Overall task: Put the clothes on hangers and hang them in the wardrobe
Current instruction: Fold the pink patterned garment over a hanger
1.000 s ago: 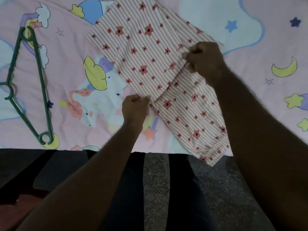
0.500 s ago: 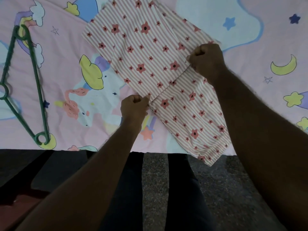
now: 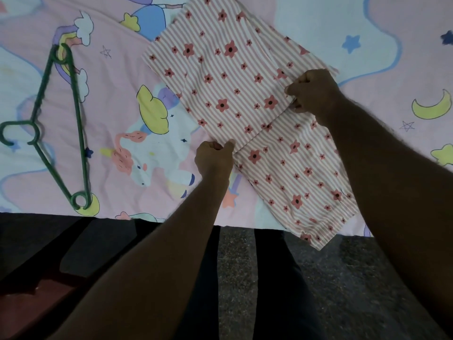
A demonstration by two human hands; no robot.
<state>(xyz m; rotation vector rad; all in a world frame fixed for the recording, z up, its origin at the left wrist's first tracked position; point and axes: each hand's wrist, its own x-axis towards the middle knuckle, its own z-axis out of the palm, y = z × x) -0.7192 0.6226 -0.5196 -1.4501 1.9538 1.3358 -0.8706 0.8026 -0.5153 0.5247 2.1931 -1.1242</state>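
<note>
A pink-and-white striped garment (image 3: 228, 77) with red flowers lies folded on the bed, running diagonally from top centre to the bed's near edge at lower right. My left hand (image 3: 214, 157) pinches the near-left end of its fold. At the fold's far-right end, my right hand (image 3: 312, 93) grips the cloth with curled fingers. A green plastic hanger (image 3: 78, 133) lies flat on the sheet at far left, well away from both hands.
The bed carries a pink cartoon sheet (image 3: 117, 133) with unicorns, stars and moons. Its near edge runs across the middle of the view. Below it are my dark-trousered legs (image 3: 277, 290) and a speckled grey floor (image 3: 235, 278).
My right hand has slid slightly to the right along the fold, and the top layer lies flatter. The left hand keeps its pinch. The hanger has not moved on the sheet.
</note>
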